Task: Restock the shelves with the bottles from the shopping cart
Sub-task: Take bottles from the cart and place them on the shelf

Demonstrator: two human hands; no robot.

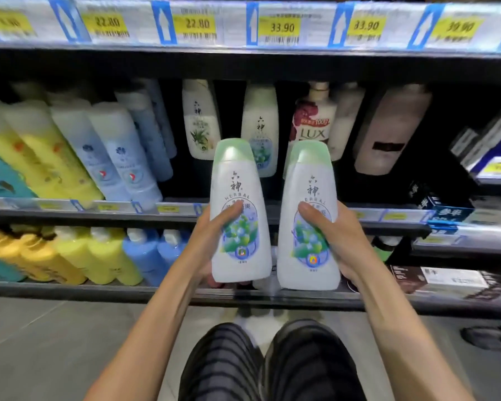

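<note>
1. You have a bottle in each hand. Your left hand (214, 238) is wrapped around the lower body of the left herbal bottle (239, 209), thumb across the label and fingers curled behind. Your right hand (334, 241) grips the right herbal bottle (308, 215) the same way.

2. Both bottles are upright, green caps on top, held side by side and just apart, in front of the middle shelf (168, 211) and not yet resting on it.

3. By my reading you are mid-restock: these two are picked up but not placed. The shopping cart is out of view, so you cannot tell how many bottles remain.

4. The matching stock sits straight ahead. A shelved bottle with the same blue-green label (259, 125) stands directly behind your pair, next to an aloe-label bottle (200, 120) of the same brand. There is dark open space around them, so that slot looks like the place for your two.

5. Nearby on that shelf: a Lux pump bottle (314, 117) to the right, a pale bottle with a dark label (388, 131) beyond it, and blue bottles (122, 151) and yellow bottles (38, 151) leaning to the left.

6. The bottom shelf (99, 293) holds yellow pump bottles (104, 256) and blue ones, well filled on the left.

7. All visible bottles are capped; their fill levels cannot be judged.
</note>
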